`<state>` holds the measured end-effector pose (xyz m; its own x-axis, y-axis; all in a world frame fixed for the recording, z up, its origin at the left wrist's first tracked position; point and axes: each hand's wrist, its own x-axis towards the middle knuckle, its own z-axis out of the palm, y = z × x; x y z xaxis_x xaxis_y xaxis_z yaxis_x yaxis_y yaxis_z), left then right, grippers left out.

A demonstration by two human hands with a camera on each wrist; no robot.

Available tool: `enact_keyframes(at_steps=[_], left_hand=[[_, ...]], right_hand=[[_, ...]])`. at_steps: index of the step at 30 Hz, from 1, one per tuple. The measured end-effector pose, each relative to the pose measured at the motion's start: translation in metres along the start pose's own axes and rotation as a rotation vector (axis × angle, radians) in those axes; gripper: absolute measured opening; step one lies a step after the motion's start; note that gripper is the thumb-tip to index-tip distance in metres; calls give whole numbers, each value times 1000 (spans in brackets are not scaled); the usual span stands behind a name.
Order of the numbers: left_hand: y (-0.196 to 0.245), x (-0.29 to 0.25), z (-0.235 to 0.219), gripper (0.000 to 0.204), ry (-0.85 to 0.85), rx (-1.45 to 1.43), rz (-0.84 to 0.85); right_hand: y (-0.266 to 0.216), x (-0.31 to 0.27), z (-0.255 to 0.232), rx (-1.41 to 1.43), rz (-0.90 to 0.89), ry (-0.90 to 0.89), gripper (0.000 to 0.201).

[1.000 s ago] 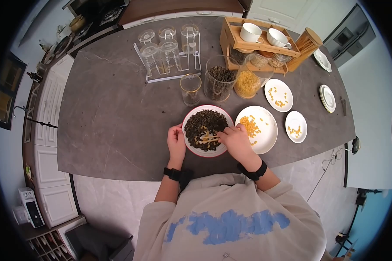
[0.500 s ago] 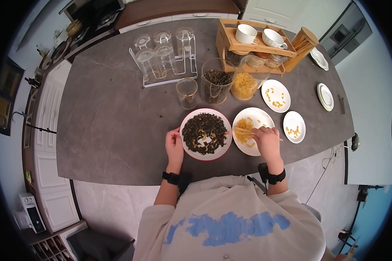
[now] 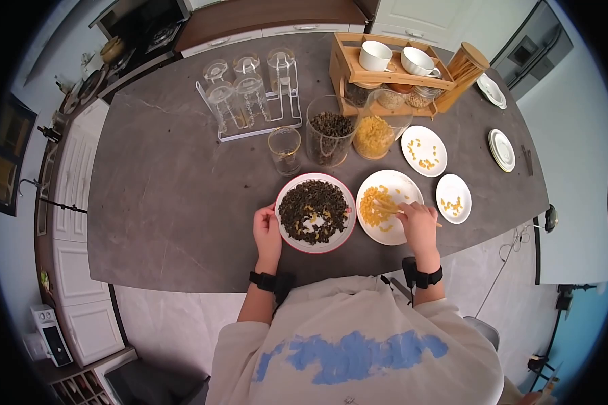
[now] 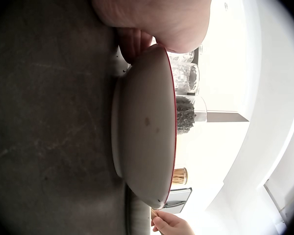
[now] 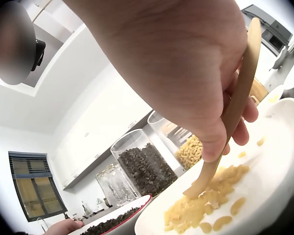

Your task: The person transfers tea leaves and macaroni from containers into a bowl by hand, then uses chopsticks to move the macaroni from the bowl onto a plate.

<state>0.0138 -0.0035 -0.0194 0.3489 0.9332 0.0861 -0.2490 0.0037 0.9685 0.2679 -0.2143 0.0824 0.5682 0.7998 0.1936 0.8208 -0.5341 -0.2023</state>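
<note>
A white bowl with a red rim point(image 3: 311, 248) holds dark dried flakes point(image 3: 304, 202) with some yellow macaroni pieces mixed in near its middle. At its left side, my left hand point(image 3: 267, 233) grips the bowl's edge, fingers low against the outer wall in the left wrist view. To the right stands a white plate point(image 3: 395, 179) with a heap of yellow macaroni point(image 3: 369, 210). My right hand point(image 3: 420, 226) pinches wooden tongs point(image 5: 242, 93) over this plate. The tips of the tongs reach down into the macaroni in the right wrist view.
Behind the bowl stand a glass tumbler point(image 3: 285, 155), a jar of dark flakes point(image 3: 330, 142) and a jar of macaroni point(image 3: 373, 138). Further back are a glass rack point(image 3: 257, 132) and a wooden shelf point(image 3: 348, 67). Small plates point(image 3: 431, 133) point(image 3: 453, 214) with macaroni sit at the right.
My right hand has moved right with the tongs, from the bowl of flakes to the macaroni plate, and lingers there. The left hand keeps its place at the bowl.
</note>
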Motion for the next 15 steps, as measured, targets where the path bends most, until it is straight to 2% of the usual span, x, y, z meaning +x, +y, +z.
enact_keyframes(at_steps=[5, 11, 15], left_hand=[[1, -1, 0, 6, 3, -9, -7], [-2, 1, -1, 6, 1, 2, 0], [-2, 0, 0, 6, 7, -7, -3]], right_hand=[[-10, 3, -5, 39, -38, 11, 23], [-48, 12, -2, 39, -188, -59, 20], [-60, 19, -1, -6, -282, -21, 13]])
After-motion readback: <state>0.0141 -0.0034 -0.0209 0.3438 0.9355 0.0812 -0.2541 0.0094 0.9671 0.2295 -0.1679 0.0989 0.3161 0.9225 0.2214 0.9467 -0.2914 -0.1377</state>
